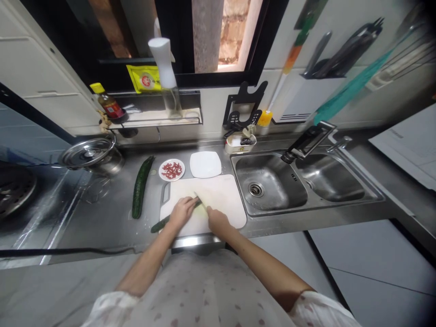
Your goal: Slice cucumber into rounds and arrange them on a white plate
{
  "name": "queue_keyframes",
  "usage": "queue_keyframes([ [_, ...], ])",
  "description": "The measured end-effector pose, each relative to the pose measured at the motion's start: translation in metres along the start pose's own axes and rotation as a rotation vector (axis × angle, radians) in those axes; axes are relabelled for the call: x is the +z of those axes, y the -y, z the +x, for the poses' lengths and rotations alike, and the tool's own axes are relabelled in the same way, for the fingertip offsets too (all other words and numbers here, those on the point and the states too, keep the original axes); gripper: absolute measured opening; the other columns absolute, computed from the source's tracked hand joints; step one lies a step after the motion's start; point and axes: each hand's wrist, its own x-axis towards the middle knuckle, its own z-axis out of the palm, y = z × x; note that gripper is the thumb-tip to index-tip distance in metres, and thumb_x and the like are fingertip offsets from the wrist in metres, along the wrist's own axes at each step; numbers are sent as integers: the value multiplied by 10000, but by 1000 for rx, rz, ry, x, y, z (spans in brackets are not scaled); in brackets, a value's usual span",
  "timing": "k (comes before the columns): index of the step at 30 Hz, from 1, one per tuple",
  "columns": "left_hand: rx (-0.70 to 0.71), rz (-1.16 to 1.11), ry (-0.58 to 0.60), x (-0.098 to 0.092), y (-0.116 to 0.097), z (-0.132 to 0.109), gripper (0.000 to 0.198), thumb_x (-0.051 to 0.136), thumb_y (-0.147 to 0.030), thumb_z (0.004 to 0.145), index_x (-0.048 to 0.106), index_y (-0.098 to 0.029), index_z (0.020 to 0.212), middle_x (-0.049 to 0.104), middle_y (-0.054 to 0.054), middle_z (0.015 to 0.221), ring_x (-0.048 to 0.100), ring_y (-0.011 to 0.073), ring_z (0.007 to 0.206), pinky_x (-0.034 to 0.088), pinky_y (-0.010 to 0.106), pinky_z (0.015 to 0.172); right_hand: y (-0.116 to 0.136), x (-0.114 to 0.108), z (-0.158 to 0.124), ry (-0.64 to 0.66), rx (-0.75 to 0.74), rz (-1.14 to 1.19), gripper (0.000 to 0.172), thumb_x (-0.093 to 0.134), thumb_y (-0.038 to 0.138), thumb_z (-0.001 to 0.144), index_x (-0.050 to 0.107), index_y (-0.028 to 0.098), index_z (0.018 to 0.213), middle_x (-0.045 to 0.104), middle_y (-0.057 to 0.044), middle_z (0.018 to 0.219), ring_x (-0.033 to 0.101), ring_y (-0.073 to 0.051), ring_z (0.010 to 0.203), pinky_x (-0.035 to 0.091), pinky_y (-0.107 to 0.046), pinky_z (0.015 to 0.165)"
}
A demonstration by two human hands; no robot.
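On the white cutting board [225, 195] lies a cucumber [160, 225], its near end sticking out past the board's left edge. My left hand [183, 211] is closed over the cucumber's right part, fingers bent on top of it. A knife [200, 201] is gripped by the handle in my right hand [218, 221], its blade angled up and left beside the cucumber's cut end. Pale green moisture or thin pieces show on the board near the blade; they are too small to tell. A whole cucumber [141, 187] rests on the counter left of the board.
Behind the board stand a plate of chopped red pieces [172, 170] and a white square plate [205, 164]. A double sink [272, 181] is at the right. A lidded steel pot [98, 156] sits at the left, below a shelf with bottles.
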Motion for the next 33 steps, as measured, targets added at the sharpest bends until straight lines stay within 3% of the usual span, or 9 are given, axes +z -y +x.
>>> queue_keyframes([
  [21,0,26,2,1,3,0,319,471,-260,943,639,-244,1213,649,74,1041,569,186,940,479,329,855,11,-7,27,-54,-53,9,390,319,84,906,477,121,1260,675,-149,1005,641,-218,1014,480,-306,831],
  [33,-9,14,-1,2,0,0,321,455,-281,952,639,-243,1212,649,72,1033,567,181,914,474,326,845,-1,7,10,-56,-41,-42,362,323,75,899,501,131,1209,673,-148,972,646,-217,975,477,-303,815],
])
